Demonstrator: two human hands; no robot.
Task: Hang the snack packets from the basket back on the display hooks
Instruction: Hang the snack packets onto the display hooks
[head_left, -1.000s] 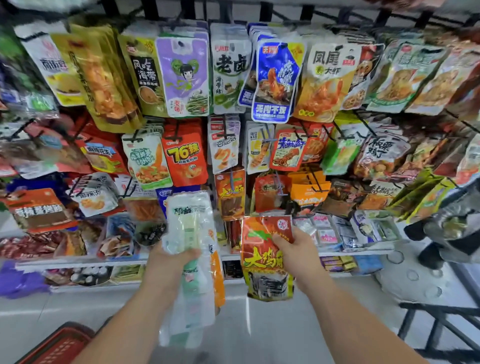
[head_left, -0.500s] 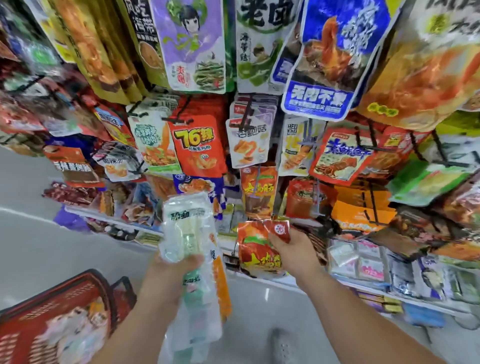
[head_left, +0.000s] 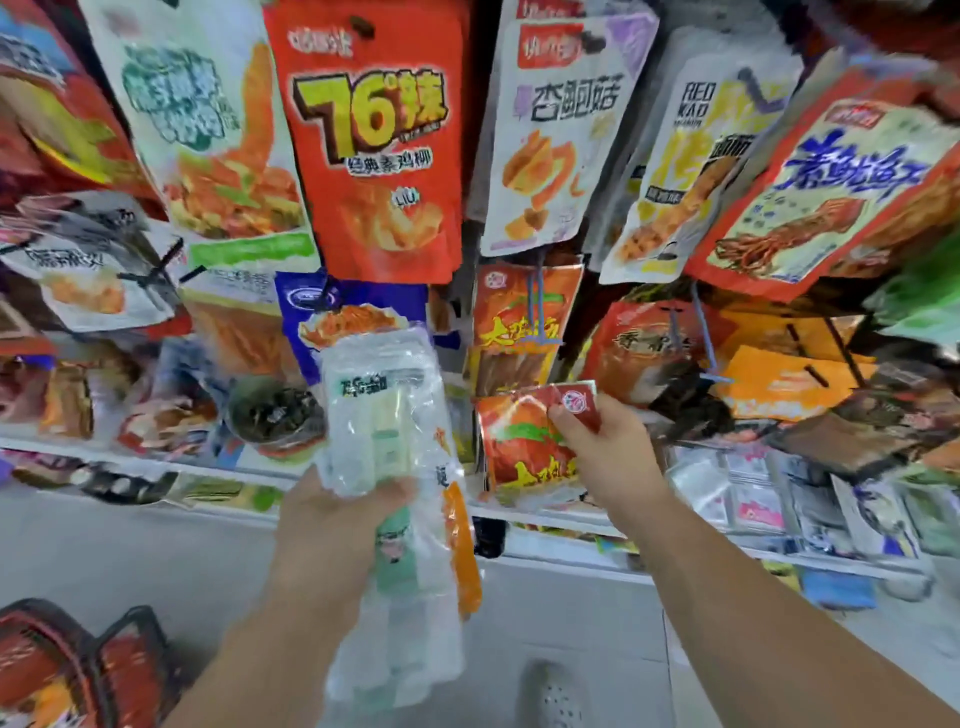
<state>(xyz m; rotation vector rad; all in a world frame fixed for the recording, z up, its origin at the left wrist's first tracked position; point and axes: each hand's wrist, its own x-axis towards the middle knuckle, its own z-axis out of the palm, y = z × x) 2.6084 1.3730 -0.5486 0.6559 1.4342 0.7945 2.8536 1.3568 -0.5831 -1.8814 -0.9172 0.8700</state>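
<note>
Crowded rows of snack packets hang on a shop display, with a red packet marked 76 (head_left: 374, 145) and a white mushroom packet (head_left: 561, 135) high above both sets of fingers. The left hand (head_left: 332, 525) has its fingers (head_left: 395, 491) curled round a bundle of clear and white packets (head_left: 384, 415). The bundle stands upright and rises above those fingers, and the edge of an orange packet shows on the side toward the right hand (head_left: 608, 457). The right fingers (head_left: 569, 421) and thumb pinch the top corner of a red snack packet (head_left: 519, 452). It hangs down and to the left of them, in front of the white shelf edge (head_left: 550, 519).

Just above the right fingers, a matching red packet (head_left: 514, 332) hangs on a bluish hook (head_left: 540, 306). The held packet is below that hook and apart from it. A red basket (head_left: 78, 670) sits on the pale floor, low and well to the left of the left fingers. What it holds is too blurred to make out. A pale shoe (head_left: 556, 696) shows on the floor below the right fingers.
</note>
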